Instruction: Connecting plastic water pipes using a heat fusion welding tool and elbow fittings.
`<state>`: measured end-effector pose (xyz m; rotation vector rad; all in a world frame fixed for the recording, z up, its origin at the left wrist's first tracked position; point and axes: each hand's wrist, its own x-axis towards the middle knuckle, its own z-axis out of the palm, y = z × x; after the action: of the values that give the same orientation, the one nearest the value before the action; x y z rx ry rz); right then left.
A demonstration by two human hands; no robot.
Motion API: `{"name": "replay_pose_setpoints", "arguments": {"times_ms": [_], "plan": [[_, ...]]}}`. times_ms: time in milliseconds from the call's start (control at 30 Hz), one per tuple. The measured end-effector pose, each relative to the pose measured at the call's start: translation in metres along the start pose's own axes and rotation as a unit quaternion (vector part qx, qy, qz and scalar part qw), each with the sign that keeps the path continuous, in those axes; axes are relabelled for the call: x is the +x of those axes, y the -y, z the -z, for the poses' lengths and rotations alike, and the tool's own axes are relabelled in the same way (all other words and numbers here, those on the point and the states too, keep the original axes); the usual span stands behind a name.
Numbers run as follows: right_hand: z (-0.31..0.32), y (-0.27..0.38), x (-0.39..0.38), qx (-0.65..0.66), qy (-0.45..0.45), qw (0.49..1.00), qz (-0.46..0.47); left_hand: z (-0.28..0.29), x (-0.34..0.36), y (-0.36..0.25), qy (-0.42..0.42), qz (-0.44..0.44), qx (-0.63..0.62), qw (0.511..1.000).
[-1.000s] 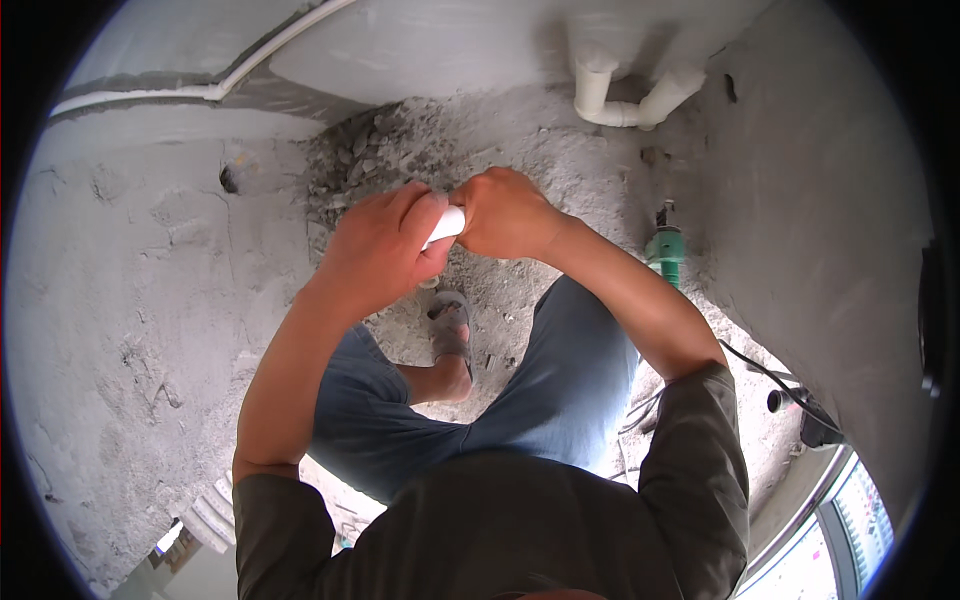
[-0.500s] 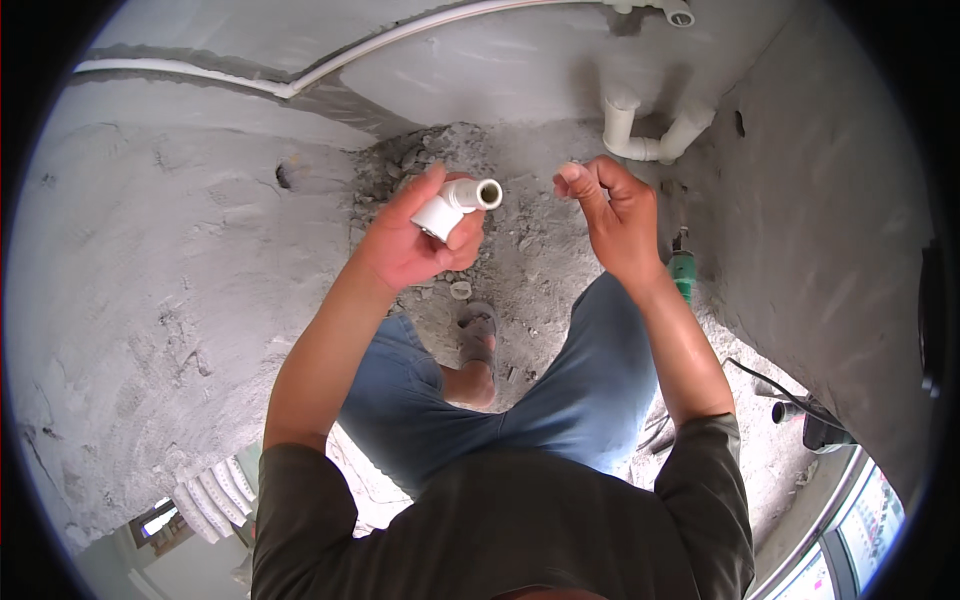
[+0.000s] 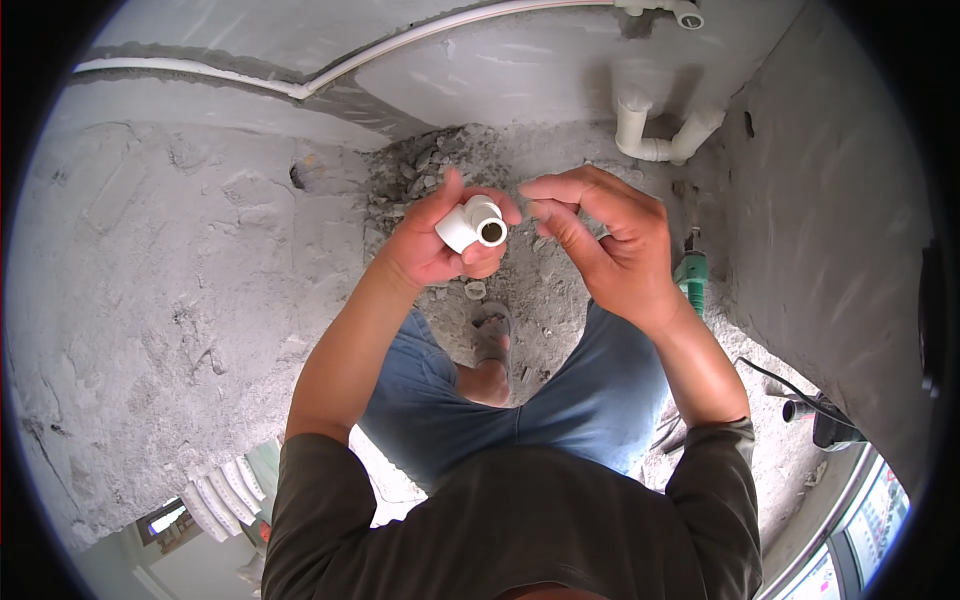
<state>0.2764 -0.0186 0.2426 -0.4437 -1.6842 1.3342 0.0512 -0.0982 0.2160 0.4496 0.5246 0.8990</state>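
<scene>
My left hand (image 3: 440,245) grips a short white plastic pipe fitting (image 3: 470,223) with its round open end turned toward me. My right hand (image 3: 605,245) hovers just to the right of the fitting, fingers curled and apart, holding nothing. Both hands are raised above a patch of grey rubble (image 3: 450,160) in the rough concrete floor. Below them I see my blue-trousered legs and one sandalled foot (image 3: 492,335).
White plastic pipes (image 3: 650,135) with elbow joints stand at the wall's foot, upper right. A thin white pipe (image 3: 330,75) runs along the back wall. A green tool (image 3: 692,275) lies by my right wrist. A black cable and a dark tool (image 3: 825,420) lie at right.
A second ago both hands were pressed together on the fitting. They came apart; the left kept the fitting and turned its open end up, and the right hand drew away slightly.
</scene>
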Motion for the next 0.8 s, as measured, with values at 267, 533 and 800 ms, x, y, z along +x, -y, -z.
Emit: {"name": "replay_pose_setpoints", "arguments": {"times_ms": [267,533,800], "plan": [[-0.002,-0.009,-0.005,-0.001,-0.021,0.999,-0.04,0.007,0.001,0.008,-0.003,0.004,-0.027,1.0],[-0.003,-0.02,-0.022,-0.051,-0.062,0.994,-0.07,0.009,-0.004,0.012,-0.041,0.004,0.011,0.999],[-0.002,-0.009,-0.028,-0.034,0.0,0.996,-0.085,0.005,-0.007,0.012,-0.101,0.038,-0.022,0.994]]}}
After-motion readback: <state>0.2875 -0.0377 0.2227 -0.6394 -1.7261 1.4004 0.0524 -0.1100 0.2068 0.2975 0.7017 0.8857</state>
